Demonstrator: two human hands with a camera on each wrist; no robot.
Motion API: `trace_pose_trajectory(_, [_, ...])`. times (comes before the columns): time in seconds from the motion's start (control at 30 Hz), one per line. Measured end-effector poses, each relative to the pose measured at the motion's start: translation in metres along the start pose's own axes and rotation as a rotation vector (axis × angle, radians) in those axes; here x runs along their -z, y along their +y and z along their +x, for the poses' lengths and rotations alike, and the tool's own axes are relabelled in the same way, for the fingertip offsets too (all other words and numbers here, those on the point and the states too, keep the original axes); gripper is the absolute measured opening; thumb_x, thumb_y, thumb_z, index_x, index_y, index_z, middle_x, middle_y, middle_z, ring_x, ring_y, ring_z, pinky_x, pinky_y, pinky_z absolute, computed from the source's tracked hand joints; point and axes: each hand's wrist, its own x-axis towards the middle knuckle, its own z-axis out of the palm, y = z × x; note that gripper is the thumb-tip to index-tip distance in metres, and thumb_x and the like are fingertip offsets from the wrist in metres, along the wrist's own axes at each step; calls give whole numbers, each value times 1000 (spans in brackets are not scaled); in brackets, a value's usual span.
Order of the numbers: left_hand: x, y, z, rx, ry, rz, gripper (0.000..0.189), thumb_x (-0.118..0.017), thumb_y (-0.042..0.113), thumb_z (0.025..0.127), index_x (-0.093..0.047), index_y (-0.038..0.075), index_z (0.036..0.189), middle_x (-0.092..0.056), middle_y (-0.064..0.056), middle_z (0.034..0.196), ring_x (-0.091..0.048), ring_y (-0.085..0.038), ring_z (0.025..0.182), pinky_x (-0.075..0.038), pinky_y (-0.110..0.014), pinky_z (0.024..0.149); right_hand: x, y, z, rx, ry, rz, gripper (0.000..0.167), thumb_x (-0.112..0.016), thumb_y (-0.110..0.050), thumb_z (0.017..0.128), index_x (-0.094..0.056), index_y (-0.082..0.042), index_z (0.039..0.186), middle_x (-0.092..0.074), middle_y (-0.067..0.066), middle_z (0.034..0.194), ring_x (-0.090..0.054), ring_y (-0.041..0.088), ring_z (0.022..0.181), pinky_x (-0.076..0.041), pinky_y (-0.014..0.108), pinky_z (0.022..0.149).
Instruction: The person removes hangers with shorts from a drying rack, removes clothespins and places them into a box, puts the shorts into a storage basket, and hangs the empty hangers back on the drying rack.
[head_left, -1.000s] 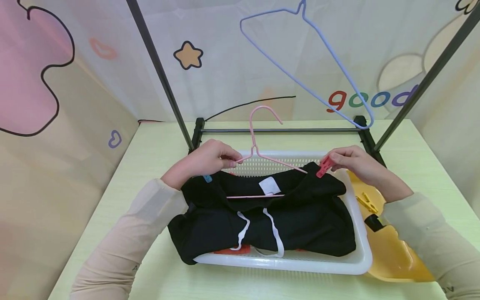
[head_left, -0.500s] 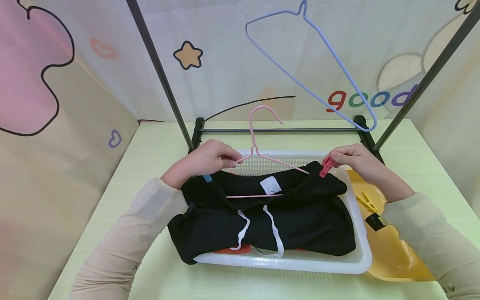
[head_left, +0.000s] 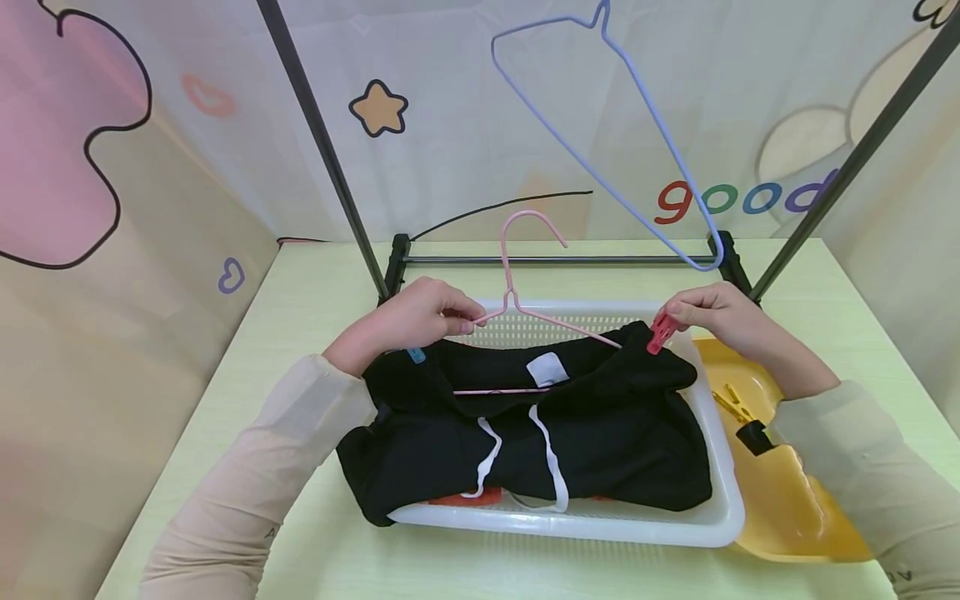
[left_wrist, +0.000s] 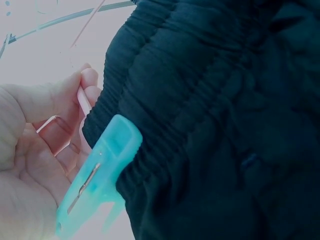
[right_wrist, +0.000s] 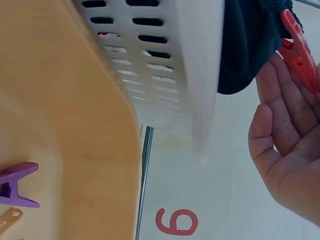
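Black drawstring pants (head_left: 600,450) with an elastic waistband lie over a white basket (head_left: 637,532), a pink hanger (head_left: 555,321) tucked inside the waist. My left hand (head_left: 431,312) pinches the hanger's left arm near its neck. Beside that hand, a blue clothespin (left_wrist: 102,172) clips the waistband's left side. At the right corner my right hand (head_left: 716,321) pinches a red clothespin (head_left: 662,332), whose tip is on the waistband. In the right wrist view, the red clothespin (right_wrist: 299,50) shows at the cloth's edge, partly cut off by the frame.
A blue hanger (head_left: 577,158) hangs above, in front of the backdrop. Dark rack poles (head_left: 322,142) rise on both sides behind the basket. On the right, a yellow tray (head_left: 787,517) holds yellow clothespins (head_left: 735,404), a black object (head_left: 754,437) and a purple clothespin (right_wrist: 20,185).
My right hand has shifted slightly right and up with the red clothespin, drawing the waistband's right side along. My left hand stays in place. The blue hanger has swung a little.
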Motion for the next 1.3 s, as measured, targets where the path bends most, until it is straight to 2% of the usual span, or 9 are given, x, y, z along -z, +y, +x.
trace_pose_trajectory(0.23, [0, 1, 0, 8, -4, -10, 20, -57, 6, 84, -67, 6, 102, -68, -8, 92, -56, -15, 76, -46, -26, 69, 1, 2, -2, -12, 49, 12, 23, -43, -7, 92, -66, -3, 87, -66, -14, 75, -55, 4, 73, -44, 16, 67])
trace_pose_trajectory(0.37, [0, 1, 0, 10, -5, -9, 20, -57, 6, 84, -67, 6, 102, -68, -7, 91, -55, -15, 75, -46, -26, 68, 2, 4, -3, -30, 77, 64, 25, -43, -8, 92, -67, -8, 88, -66, -16, 77, -56, 4, 73, -44, 16, 67])
trace_pose_trajectory(0.57, [0, 0, 0, 14, -5, -18, 20, -57, 7, 84, -67, 7, 102, -67, -8, 92, -55, -15, 75, -45, -25, 68, 2, 8, -4, -22, 84, 142, 27, -42, -9, 93, -68, -10, 87, -66, -14, 78, -58, 5, 73, -45, 16, 68])
trace_pose_trajectory(0.67, [-1, 1, 0, 15, -7, -23, 21, -57, 7, 84, -66, 7, 102, -67, -9, 93, -55, -15, 75, -45, -26, 68, 1, 10, -4, -25, 88, 208, 28, -41, -9, 93, -68, -12, 87, -66, -12, 78, -59, 5, 73, -46, 15, 69])
trace_pose_trajectory(0.9, [-1, 1, 0, 7, 5, -21, 19, -57, 6, 84, -67, 7, 100, -67, -6, 87, -53, -14, 72, -43, -24, 65, -3, 15, -2, 21, 95, 458, 30, -39, -6, 93, -69, -8, 88, -68, -6, 83, -61, 7, 75, -48, 17, 70])
trace_pose_trajectory(1.03, [-1, 1, 1, 5, 8, -20, 19, -57, 6, 84, -67, 8, 99, -67, -4, 85, -52, -14, 71, -43, -24, 64, -6, 15, -1, 24, 112, 533, 31, -39, -6, 93, -69, -6, 88, -68, -4, 82, -62, 9, 75, -48, 17, 69])
trace_pose_trajectory(1.2, [-1, 2, 0, 16, 5, -30, 19, -57, 6, 84, -67, 7, 101, -67, -7, 89, -53, -14, 73, -44, -25, 66, -6, 16, -1, 39, 109, 607, 33, -36, -5, 94, -69, -6, 88, -68, -2, 83, -62, 10, 75, -49, 18, 69])
trace_pose_trajectory(1.3, [-2, 1, 0, 22, 2, -25, 20, -57, 6, 84, -67, 7, 101, -67, -8, 92, -54, -15, 75, -45, -25, 68, -3, 17, -2, 59, 93, 738, 36, -32, -3, 94, -68, -4, 90, -69, 1, 86, -65, 12, 77, -50, 20, 71])
